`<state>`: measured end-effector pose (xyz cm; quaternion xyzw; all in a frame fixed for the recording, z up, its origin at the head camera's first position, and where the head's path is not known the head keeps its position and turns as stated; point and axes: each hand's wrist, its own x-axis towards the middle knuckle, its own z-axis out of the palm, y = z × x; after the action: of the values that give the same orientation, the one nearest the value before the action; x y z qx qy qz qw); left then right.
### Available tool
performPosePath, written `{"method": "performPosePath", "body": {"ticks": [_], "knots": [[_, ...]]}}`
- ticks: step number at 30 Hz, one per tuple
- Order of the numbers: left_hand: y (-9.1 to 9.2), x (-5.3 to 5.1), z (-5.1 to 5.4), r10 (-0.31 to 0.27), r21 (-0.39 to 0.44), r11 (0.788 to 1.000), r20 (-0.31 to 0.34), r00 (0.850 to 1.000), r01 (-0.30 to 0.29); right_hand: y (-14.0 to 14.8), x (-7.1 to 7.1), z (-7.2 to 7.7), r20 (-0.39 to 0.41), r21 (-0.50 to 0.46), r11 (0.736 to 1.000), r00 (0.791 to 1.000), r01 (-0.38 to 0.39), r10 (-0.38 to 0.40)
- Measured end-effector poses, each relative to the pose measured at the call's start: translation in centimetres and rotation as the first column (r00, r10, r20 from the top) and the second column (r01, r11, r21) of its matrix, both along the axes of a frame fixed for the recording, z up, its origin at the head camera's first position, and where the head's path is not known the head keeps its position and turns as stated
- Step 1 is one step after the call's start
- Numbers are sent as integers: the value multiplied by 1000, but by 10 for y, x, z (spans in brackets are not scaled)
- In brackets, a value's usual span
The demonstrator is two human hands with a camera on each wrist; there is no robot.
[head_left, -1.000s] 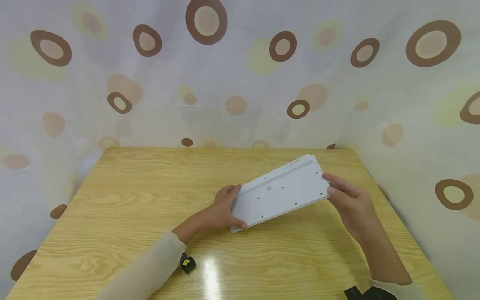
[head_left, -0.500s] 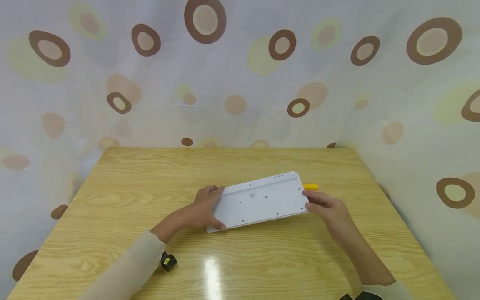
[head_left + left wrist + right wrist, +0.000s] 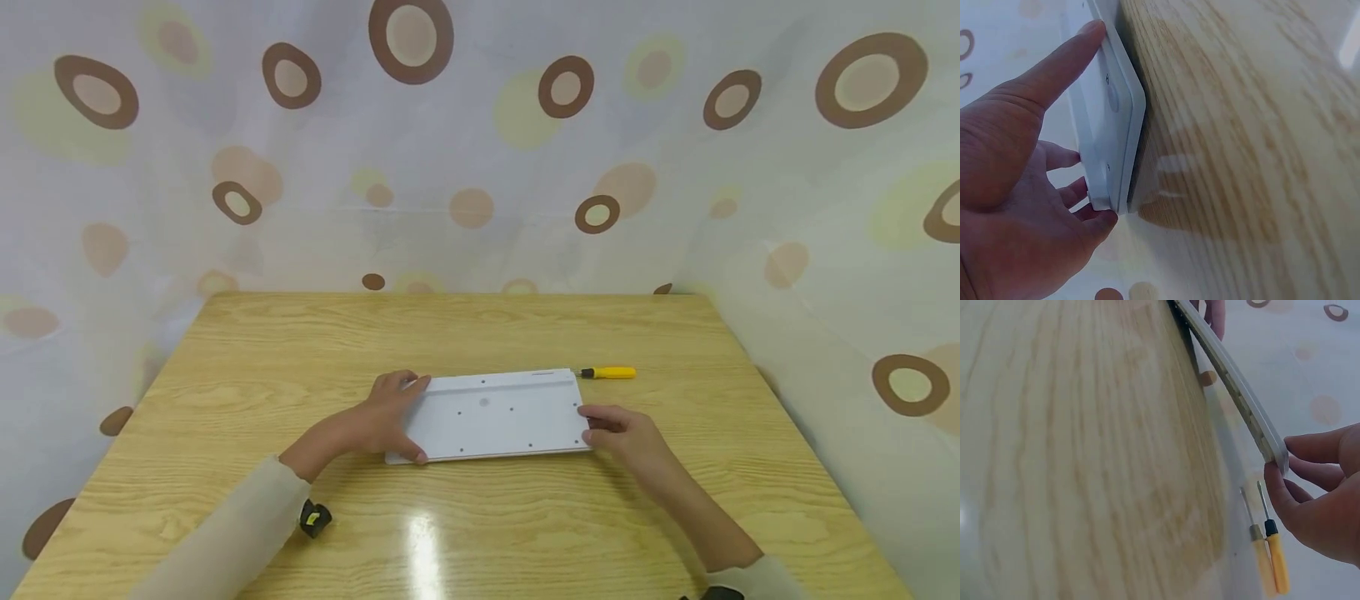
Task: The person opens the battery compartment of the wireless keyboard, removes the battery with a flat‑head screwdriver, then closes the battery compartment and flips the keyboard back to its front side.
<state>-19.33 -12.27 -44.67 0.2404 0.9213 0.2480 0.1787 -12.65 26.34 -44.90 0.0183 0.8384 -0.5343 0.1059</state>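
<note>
A flat white panel (image 3: 495, 417) with small dark screw holes lies low over the table, its long sides running left to right. My left hand (image 3: 375, 417) grips its left end, thumb at the near edge and fingers at the far edge; the left wrist view shows the thumb along the panel (image 3: 1094, 119). At the right end, my right hand (image 3: 633, 437) pinches the short edge between thumb and fingers. In the right wrist view the panel's edge (image 3: 1241, 394) stands raised above the table at a slant.
A yellow-handled screwdriver (image 3: 611, 372) lies behind the panel's right end, its shaft pointing left toward the panel. The wooden table (image 3: 300, 333) meets a patterned cloth (image 3: 480, 167) at the back and sides.
Both hands have brought the panel left and down toward the table, turning it nearly level with the table's edge. The screwdriver, hidden at first, has come into view.
</note>
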Motion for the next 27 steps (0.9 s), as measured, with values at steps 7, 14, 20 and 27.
{"method": "performPosePath", "body": {"ticks": [7, 14, 20, 27], "knots": [[-3, 1, 1, -7, -32, 999, -4, 1000, 7, -9, -2, -8, -8, 121, 993, 1000, 2, -1], [-2, 0, 1, -9, -42, 999, -15, 1000, 9, -12, -4, -8, -8, 180, 984, 1000, -14, 16], [-1, 0, 1, -2, -51, 999, -14, 1000, 1, -13, -4, -6, -28, 219, 975, 999, -20, 27], [-2, 0, 1, -11, -58, 998, -24, 1000, 10, -15, -3, -7, -55, 238, 971, 998, -7, 21]]}}
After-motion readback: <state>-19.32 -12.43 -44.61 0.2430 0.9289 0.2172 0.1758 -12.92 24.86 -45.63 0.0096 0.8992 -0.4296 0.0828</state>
